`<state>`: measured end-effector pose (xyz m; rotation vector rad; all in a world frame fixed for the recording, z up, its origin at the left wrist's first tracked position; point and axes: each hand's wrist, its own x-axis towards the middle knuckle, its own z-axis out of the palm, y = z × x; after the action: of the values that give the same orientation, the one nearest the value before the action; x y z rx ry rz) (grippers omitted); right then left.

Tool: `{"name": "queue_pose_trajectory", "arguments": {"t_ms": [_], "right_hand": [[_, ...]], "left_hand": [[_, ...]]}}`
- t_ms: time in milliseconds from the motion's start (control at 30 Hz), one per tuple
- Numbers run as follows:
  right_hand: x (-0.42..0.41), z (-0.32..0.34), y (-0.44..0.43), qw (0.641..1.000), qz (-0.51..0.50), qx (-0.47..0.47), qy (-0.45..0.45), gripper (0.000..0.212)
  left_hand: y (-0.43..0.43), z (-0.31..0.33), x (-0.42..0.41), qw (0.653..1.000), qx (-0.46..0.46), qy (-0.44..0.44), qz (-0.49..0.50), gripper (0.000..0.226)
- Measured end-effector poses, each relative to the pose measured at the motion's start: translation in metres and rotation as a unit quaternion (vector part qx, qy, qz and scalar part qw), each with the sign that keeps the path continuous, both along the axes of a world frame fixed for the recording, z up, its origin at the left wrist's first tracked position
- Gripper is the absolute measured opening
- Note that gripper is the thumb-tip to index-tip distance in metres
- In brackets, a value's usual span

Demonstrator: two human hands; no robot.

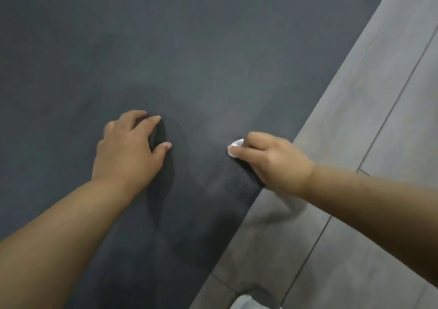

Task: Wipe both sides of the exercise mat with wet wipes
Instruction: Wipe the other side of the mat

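lying flat on the grey tiled floor [355, 214], the dark exercise mat [213, 59] fills most of the view, its right edge running diagonally beside bare tiles. the right hand [272, 159] rests just inside that edge, its fingers curled round a bunched white wet wipe [234, 145] that touches the mat, while the left hand [128, 152] sits further in, fingers spread and arched, grasping nothing, their tips pressing on the mat. a white thing [246, 302], cut off at the bottom, lies on the floor near the mat.
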<state>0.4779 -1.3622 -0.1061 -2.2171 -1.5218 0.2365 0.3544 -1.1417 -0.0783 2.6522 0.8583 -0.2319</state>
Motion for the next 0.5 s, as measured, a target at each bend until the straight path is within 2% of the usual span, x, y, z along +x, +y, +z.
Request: {"name": "queue_pose_trajectory", "arguments": {"t_ms": [67,133,200,267,333,400,467,500], "right_hand": [[0.021,0.001,0.007,0.997,-0.001,-0.074,-0.026,0.028],[0.07,-0.006,0.02,0.987,-0.12,-0.066,-0.08,0.023],[0.124,-0.004,0.031,0.956,-0.27,-0.037,-0.104,0.022],[0.141,-0.005,0.042,0.938,-0.331,-0.052,-0.095,0.023],[0.115,-0.007,0.052,0.959,-0.273,-0.039,-0.067,0.023],[0.061,-0.005,0.058,0.99,-0.138,-0.004,-0.007,0.017],[0.021,-0.006,0.054,1.0,-0.019,-0.016,0.009,0.002],[0.026,-0.006,0.054,0.999,-0.005,-0.032,0.021,0.005]], "left_hand": [[0.018,-0.001,0.01,1.0,0.002,-0.004,0.019,0.062],[0.037,-0.001,0.021,0.999,-0.011,-0.003,0.032,0.067],[0.052,0.002,0.031,0.999,-0.016,0.001,0.04,0.071],[0.064,0.006,0.038,0.998,-0.013,0.009,0.056,0.078],[0.077,0.008,0.047,0.997,-0.009,0.03,0.077,0.089],[0.09,0.007,0.056,0.993,-0.01,0.065,0.093,0.104],[0.101,0.004,0.064,0.989,-0.022,0.107,0.101,0.114],[0.104,0.001,0.067,0.987,-0.022,0.127,0.097,0.115]]}}
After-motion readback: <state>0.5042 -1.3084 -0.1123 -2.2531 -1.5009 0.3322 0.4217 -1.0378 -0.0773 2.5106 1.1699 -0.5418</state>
